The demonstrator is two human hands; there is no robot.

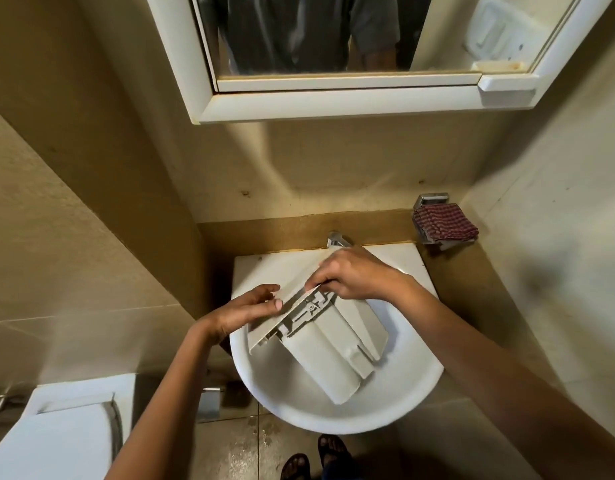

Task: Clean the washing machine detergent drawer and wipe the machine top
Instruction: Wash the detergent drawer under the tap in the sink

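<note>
Left hand (243,313), right hand (354,275) grip detergent drawer (334,348) in sink (334,420).

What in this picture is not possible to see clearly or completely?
Head view only.
Inside of the drawer: its closed outer side faces the camera.
Sink drain: the drawer covers it.
Tap spout: behind the right hand and the drawer, so running water cannot be told.
Toilet: cut off by the left and bottom edges.
Washing machine: out of frame.
</note>
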